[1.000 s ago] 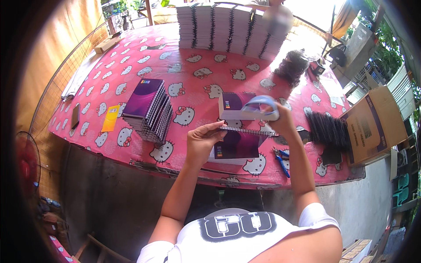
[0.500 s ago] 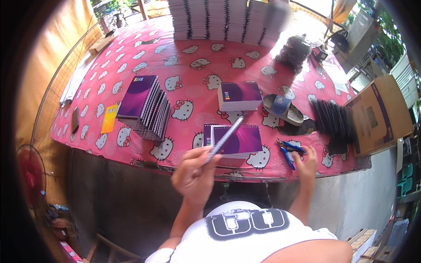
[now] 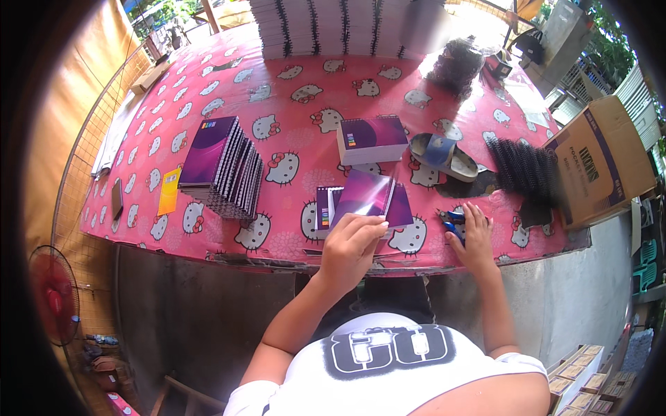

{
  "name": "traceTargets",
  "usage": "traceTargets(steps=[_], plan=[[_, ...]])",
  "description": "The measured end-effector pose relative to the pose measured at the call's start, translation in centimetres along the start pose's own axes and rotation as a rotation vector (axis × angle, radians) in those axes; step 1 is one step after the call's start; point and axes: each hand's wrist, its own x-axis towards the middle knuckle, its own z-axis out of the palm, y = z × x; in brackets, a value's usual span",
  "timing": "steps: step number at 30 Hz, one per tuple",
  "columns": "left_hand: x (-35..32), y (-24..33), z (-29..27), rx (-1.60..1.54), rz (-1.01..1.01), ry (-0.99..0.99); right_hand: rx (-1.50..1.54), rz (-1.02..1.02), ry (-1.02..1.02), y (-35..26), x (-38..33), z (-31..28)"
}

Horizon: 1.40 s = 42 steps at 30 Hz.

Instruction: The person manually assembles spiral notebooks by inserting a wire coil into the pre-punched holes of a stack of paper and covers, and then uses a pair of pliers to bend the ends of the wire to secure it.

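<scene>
While the left hand (image 3: 350, 246) pinches a purple cover sheet (image 3: 365, 195) by its near edge, thumb under and fingers curled over the top, the sheet stands tilted up off the table (image 3: 291, 132). It hangs just above a purple notebook (image 3: 361, 208) lying flat near the front edge of the table.

Left to right:
- far left, on the ground: red fan (image 3: 50, 295).
- left side of the table: dark flat item (image 3: 117, 197) near the edge, yellow card (image 3: 169, 191) just beside it to the right.
- next: fanned stack of purple spiral notebooks (image 3: 223, 166), leaning, spirals facing right.
- centre: the held sheet and the flat notebook. Behind them, a thicker purple notebook stack (image 3: 371, 139), apart from both.
- right of that: blue-and-grey sandal (image 3: 444, 156), sole down.
- right hand (image 3: 475, 236): palm down, fingers spread, resting on the table edge. Fingertips touch blue-handled pliers (image 3: 452, 222); can't tell whether it grips them.
- further right: pile of black binding spirals (image 3: 525, 170).
- far right: open cardboard box (image 3: 603, 163) off the table corner.
- back of the table: tall row of white notebook stacks (image 3: 326, 24), with another dark spiral heap (image 3: 454, 66) to their right.

Tablecloth is pink with a white cartoon-cat print.
</scene>
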Motion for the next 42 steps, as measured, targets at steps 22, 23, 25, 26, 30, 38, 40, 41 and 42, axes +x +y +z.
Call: traceTargets(steps=[22, 23, 25, 26, 30, 38, 40, 41, 42], plan=[[2.9, -0.9, -3.2, -0.107, -0.001, 0.364, 1.289, 0.037, -0.375, -11.4, 2.2, -4.2], [4.3, -1.7, -5.2, -0.126, -0.102, 0.535, 1.065, 0.001, -0.176, -9.6, 2.4, -4.1], [7.5, -2.8, -9.8, -0.18, -0.293, 0.88, 0.597, 0.052, 0.149, -5.7, 2.7, -3.8], [8.9, -3.2, -13.2, -0.029, -0.427, 1.008, 0.4, 0.041, 0.141, -3.9, 2.4, -2.7], [4.8, -13.7, -20.6, 0.028, -0.646, 0.883, 0.104, -0.015, 0.152, -1.7, 1.8, -0.3], [3.1, -17.8, -18.4, 0.048, -0.468, 1.056, 1.01, 0.31, -0.167, -10.8, 8.4, 1.8], [3.6, -17.2, -18.6, 0.057, -0.492, 0.956, 0.946, 0.268, -0.21, -10.9, 7.6, 2.4], [3.8, -16.9, -18.9, 0.062, -0.503, 0.907, 0.903, 0.214, -0.134, -9.5, 7.7, 3.1], [3.6, -16.5, -19.0, 0.068, -0.528, 0.85, 0.879, 0.225, -0.117, -9.4, 7.7, 1.4]])
